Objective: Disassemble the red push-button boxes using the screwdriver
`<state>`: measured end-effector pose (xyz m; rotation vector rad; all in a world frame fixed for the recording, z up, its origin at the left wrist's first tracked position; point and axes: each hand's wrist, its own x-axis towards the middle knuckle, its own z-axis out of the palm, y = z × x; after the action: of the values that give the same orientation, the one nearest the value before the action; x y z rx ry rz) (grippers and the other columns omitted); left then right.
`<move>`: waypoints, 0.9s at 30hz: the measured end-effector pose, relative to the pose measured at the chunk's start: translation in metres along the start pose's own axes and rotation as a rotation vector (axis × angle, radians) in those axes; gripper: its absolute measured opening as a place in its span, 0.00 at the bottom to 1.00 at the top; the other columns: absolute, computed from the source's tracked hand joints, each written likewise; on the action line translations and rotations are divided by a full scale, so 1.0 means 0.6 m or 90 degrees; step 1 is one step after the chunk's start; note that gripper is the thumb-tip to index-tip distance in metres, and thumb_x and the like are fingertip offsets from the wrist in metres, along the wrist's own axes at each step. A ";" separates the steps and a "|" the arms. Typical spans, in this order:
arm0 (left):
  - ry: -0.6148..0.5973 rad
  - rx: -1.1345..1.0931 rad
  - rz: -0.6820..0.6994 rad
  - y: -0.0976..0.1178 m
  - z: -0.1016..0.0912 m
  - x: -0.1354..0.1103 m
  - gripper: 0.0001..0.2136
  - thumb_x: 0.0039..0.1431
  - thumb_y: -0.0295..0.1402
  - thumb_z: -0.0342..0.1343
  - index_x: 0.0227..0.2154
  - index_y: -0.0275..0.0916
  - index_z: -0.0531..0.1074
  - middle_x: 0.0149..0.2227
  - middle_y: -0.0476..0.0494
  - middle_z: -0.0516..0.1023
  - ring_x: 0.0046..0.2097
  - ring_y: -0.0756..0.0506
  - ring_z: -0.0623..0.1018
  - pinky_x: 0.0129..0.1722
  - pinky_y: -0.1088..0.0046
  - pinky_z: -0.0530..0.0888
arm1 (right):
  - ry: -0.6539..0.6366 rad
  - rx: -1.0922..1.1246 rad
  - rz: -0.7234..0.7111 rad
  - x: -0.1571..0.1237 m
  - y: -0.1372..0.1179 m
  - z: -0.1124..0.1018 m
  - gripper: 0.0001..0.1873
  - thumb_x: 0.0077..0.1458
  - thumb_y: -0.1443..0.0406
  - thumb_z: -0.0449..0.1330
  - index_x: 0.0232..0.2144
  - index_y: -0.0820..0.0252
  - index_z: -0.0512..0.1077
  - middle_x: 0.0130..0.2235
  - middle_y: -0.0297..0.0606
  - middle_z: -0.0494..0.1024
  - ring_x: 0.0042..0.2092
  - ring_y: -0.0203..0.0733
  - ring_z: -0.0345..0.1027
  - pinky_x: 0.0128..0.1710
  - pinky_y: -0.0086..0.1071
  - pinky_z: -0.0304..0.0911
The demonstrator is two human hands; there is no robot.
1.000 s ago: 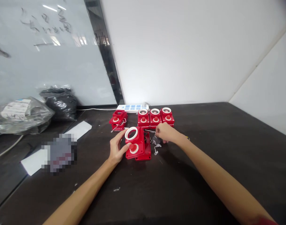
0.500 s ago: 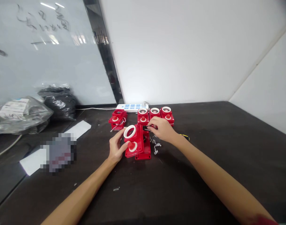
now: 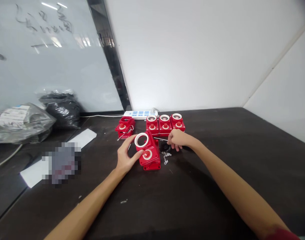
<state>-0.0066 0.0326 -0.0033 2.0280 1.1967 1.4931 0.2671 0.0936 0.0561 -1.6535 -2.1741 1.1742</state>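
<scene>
Workpiece: red push-button housing (image 3: 147, 150) with white ring and red mushroom button, tilted and resting on a red base (image 3: 151, 166), near mid-table, just left of the right hand.

Left hand (image 3: 125, 156): on the housing's left side, fingers curled behind the edge, thumb pressed on the front beside the button; fingers and thumb clamped on the housing.

Right hand (image 3: 178, 139): just right of the housing, fingers loosely curled, a thin steel screwdriver shaft (image 3: 160, 138) running into them. Grip on the shaft hard to confirm; handle hidden.

Nearby parts: small black part (image 3: 164, 146) below the shaft, almost under the right hand; tangle of white cord (image 3: 165, 157) just beside the base.

Row behind: three red push-button stations (image 3: 165, 124) side by side, rings and buttons fitted; one further red unit (image 3: 124, 128) to the left, with a wire lying against it.

Surroundings: dark tabletop (image 3: 217, 140); white power strip (image 3: 140, 115) against the wall; black plastic bag (image 3: 59, 111) and clear bag (image 3: 17, 120) at far left; white paper (image 3: 83, 138).

Step, judged: housing being seated on its base and fastened.

Next move, judged: housing held square on the base, shaft tip brought to a fastening point. No screws discernible.
</scene>
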 end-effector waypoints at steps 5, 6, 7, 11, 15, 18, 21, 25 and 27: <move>-0.008 0.076 0.059 0.025 0.007 0.005 0.25 0.52 0.38 0.65 0.53 0.41 0.69 0.53 0.39 0.74 0.54 0.38 0.74 0.57 0.57 0.70 | 0.313 -0.136 -0.203 -0.021 -0.039 0.013 0.09 0.59 0.68 0.56 0.36 0.63 0.77 0.33 0.42 0.80 0.34 0.41 0.73 0.38 0.35 0.66; -0.010 0.086 0.068 0.030 0.010 0.006 0.24 0.52 0.38 0.65 0.52 0.41 0.69 0.52 0.39 0.75 0.54 0.38 0.74 0.56 0.57 0.70 | 0.361 -0.129 -0.296 -0.027 -0.050 0.019 0.10 0.60 0.66 0.57 0.40 0.62 0.76 0.36 0.42 0.80 0.37 0.42 0.73 0.41 0.36 0.66; -0.013 0.096 0.074 0.035 0.012 0.006 0.25 0.52 0.38 0.66 0.52 0.41 0.69 0.52 0.39 0.75 0.53 0.39 0.74 0.56 0.58 0.70 | 0.363 -0.129 -0.387 -0.032 -0.059 0.025 0.11 0.61 0.64 0.57 0.43 0.61 0.76 0.41 0.42 0.79 0.42 0.42 0.72 0.45 0.37 0.65; -0.010 0.142 0.064 0.053 0.020 0.009 0.23 0.52 0.38 0.65 0.51 0.41 0.71 0.50 0.41 0.75 0.51 0.40 0.76 0.54 0.61 0.72 | 0.312 -0.194 -0.512 -0.044 -0.080 0.052 0.20 0.58 0.55 0.62 0.47 0.61 0.75 0.47 0.45 0.75 0.49 0.46 0.68 0.51 0.41 0.63; -0.012 0.170 0.050 0.065 0.022 0.012 0.22 0.52 0.38 0.65 0.50 0.40 0.72 0.48 0.42 0.76 0.49 0.41 0.77 0.52 0.63 0.73 | 0.331 -0.260 -0.451 -0.043 -0.083 0.063 0.26 0.52 0.52 0.66 0.46 0.65 0.75 0.45 0.47 0.75 0.48 0.50 0.67 0.52 0.44 0.62; -0.025 0.174 0.048 0.066 0.021 0.012 0.21 0.52 0.38 0.65 0.49 0.40 0.73 0.47 0.42 0.76 0.48 0.42 0.77 0.51 0.64 0.73 | 0.306 -0.257 -0.438 -0.045 -0.084 0.059 0.20 0.54 0.54 0.65 0.42 0.65 0.76 0.42 0.46 0.76 0.45 0.48 0.68 0.50 0.43 0.63; -0.049 0.159 0.049 0.063 0.015 0.012 0.21 0.51 0.39 0.66 0.49 0.40 0.73 0.46 0.43 0.77 0.46 0.43 0.78 0.50 0.65 0.74 | 0.252 -0.229 -0.494 -0.047 -0.082 0.048 0.18 0.56 0.59 0.64 0.46 0.63 0.75 0.45 0.46 0.77 0.49 0.48 0.68 0.52 0.44 0.62; -0.070 0.141 0.049 0.057 0.007 0.015 0.21 0.52 0.39 0.65 0.49 0.39 0.73 0.46 0.43 0.77 0.46 0.43 0.78 0.49 0.66 0.74 | 0.151 -0.203 -0.576 -0.048 -0.076 0.040 0.18 0.61 0.68 0.57 0.54 0.61 0.71 0.56 0.45 0.74 0.58 0.46 0.64 0.59 0.45 0.57; -0.061 0.147 0.052 0.058 0.007 0.016 0.21 0.52 0.39 0.65 0.48 0.39 0.73 0.45 0.43 0.77 0.45 0.43 0.78 0.48 0.66 0.74 | 0.146 -0.204 -0.555 -0.049 -0.075 0.044 0.23 0.60 0.68 0.57 0.58 0.63 0.68 0.60 0.48 0.70 0.61 0.47 0.61 0.61 0.44 0.56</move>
<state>0.0126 0.0206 0.0249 2.2958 1.3142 1.3280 0.2298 0.0520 0.0778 -0.6660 -2.5539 0.3851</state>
